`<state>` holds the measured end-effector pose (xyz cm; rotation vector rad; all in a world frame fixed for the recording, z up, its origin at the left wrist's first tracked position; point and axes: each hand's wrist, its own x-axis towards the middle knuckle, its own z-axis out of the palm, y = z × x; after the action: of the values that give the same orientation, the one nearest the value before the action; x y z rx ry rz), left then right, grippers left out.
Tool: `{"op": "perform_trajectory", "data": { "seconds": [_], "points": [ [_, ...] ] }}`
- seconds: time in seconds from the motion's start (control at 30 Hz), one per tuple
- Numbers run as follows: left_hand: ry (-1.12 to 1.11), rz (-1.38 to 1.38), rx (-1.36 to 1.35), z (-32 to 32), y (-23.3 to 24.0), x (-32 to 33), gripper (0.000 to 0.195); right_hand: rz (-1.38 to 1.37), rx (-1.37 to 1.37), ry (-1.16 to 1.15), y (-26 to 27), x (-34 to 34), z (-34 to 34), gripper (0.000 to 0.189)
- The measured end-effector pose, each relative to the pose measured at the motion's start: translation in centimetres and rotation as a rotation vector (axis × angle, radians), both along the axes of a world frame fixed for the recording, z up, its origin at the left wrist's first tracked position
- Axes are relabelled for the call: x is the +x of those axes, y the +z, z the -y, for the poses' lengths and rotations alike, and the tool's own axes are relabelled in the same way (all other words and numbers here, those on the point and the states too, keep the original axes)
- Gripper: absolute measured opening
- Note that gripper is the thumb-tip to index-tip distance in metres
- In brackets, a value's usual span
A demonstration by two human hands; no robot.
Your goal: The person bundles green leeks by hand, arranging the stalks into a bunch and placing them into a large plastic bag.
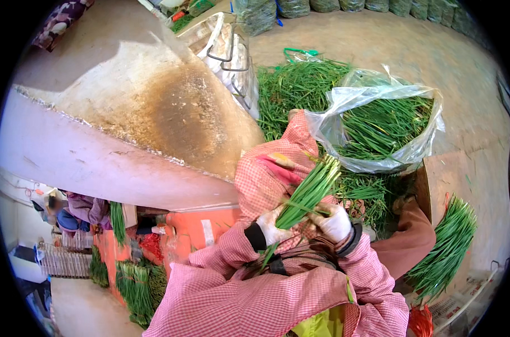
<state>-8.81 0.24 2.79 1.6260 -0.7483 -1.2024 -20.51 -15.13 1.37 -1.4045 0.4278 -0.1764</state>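
Note:
A bunch of green garlic chives [307, 191], pale cut ends pointing up and away, leans across my lap. My left hand [272, 225], in a white glove, is closed around its lower part. My right hand [333, 222], also gloved in white, is beside the bunch and pinches a thin chive leaf [299, 205] that crosses it. Pink checked cloth [259, 177] covers my lap under the bunch. Beyond my knees, an open clear plastic bag [438, 113] holds loose chives [381, 126].
Loose greens [301, 84] lie heaped on the floor. White crates [234, 54] with metal handles stand beside a stained wall [187, 109]. At right, a chive bundle [444, 248] rests on a board [444, 172]. Tied bundles [137, 286] and another person [80, 212] are at left. Full bags [255, 17] line the back.

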Motion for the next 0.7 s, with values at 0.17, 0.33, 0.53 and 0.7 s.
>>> {"op": "perform_trajectory", "data": {
  "seconds": [0.17,0.33,0.53,0.7],
  "points": [
    [-0.139,0.913,0.167,-3.0,-0.4,1.9,0.046,-0.115,-0.089,-0.479,-6.1,-2.6,6.8,0.010],
    [-0.271,1.109,0.356,-3.0,1.6,0.9,0.063,-0.082,-1.065,-0.415,-3.5,-2.8,7.3,0.084],
    [-0.415,1.442,0.293,-1.7,2.1,0.5,0.061,0.046,-0.775,0.029,-4.3,0.1,5.1,0.022],
    [-0.440,1.198,0.287,-2.8,2.7,1.4,0.066,-0.247,-0.662,-0.546,-8.5,-4.0,10.0,0.017]
  ]
}}
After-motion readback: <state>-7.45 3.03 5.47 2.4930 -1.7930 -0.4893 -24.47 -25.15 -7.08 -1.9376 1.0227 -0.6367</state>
